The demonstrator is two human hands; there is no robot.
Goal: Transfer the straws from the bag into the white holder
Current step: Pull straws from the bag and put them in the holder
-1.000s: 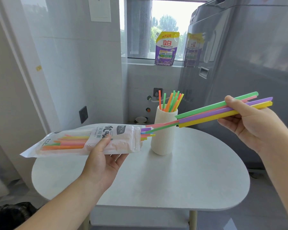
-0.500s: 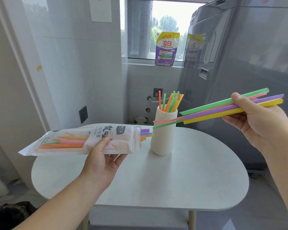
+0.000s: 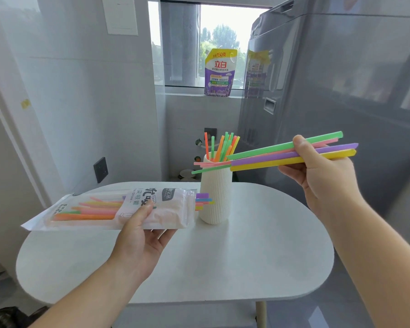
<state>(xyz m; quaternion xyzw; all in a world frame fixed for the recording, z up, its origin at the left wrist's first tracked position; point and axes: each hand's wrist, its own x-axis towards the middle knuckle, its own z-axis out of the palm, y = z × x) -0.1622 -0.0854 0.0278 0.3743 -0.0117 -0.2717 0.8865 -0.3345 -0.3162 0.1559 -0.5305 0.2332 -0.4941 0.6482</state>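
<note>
Left hand: the left hand, in the lower middle of the frame, wraps around the see-through plastic straw bag. The thumb presses on top and the fingers curl under it.
Bag: it lies flat and level above the round white table. Its open end points right, toward the holder. I think it is held level so the straws do not slide out.
Straws in the bag: many bright plastic straws are inside. Some tips poke out of the open end, just beside the holder.
Right hand: the right hand, at the middle right of the frame, pinches a small bunch of long straws in green, pink, purple and yellow. The thumb is on top and the fingers are below.
Bunch: it lies almost flat, with the far ends up at the right. The near ends reach across the top of the holder. It must tip up before it can drop in.
Holder: the tall white ribbed holder stands upright on the table, in the middle of the frame. Orange and green straws stand in it and lean outward.
How far along: I think it is partly done, as many straws are left in the bag.
What could go wrong: the loose bunch may fan out and miss the opening.
</note>
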